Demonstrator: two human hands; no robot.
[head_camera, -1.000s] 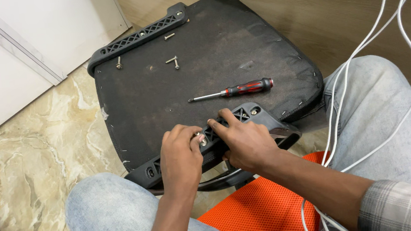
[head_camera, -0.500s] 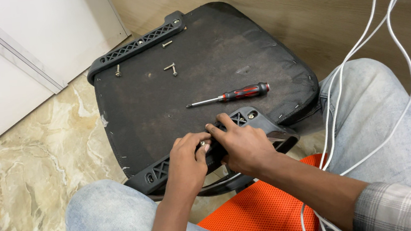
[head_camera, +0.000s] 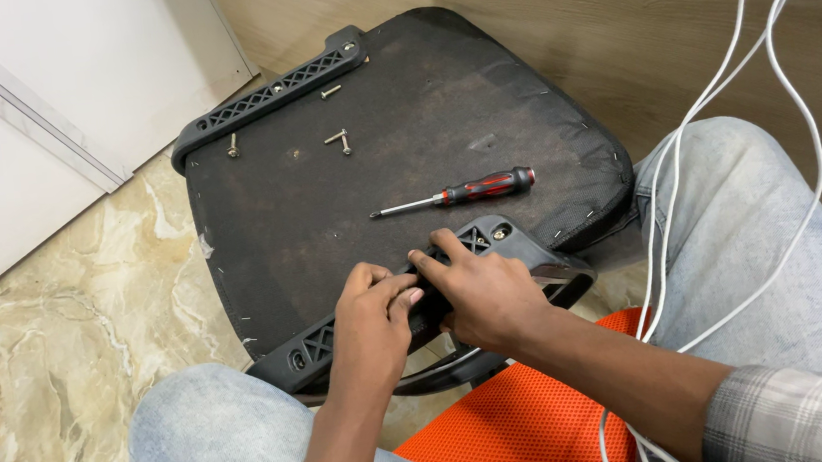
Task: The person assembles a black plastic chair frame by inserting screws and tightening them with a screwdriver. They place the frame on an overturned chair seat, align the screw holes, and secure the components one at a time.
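A person seated on an orange mesh chair (head_camera: 510, 422) works over an upturned chair seat (head_camera: 397, 192), its dark fabric underside facing up between the knees. Both hands sit on the black plastic armrest bracket (head_camera: 493, 248) that runs along the seat's near edge. The left hand (head_camera: 371, 320) is curled, fingertips pinched together at the bracket's middle; what they pinch cannot be told, though it may be a small screw. The right hand (head_camera: 482, 289) lies spread over the bracket just beside it, fingers pressing down. The bracket looks stiff and light, best gripped along its ribbed bar; the seat itself appears heavier and rigid, steadied by the knees.

Just beyond the hands, near the seat's centre, lies a red-and-black screwdriver (head_camera: 458, 193), tip pointing left. Farther out, loose screws (head_camera: 337, 141) rest on the fabric near a second bracket (head_camera: 267, 92) along the seat's far edge. White cables (head_camera: 719, 91) trail to the seat's right, over a denim-clad knee (head_camera: 741, 219). Marble floor tiles (head_camera: 60, 345) lie left of it.
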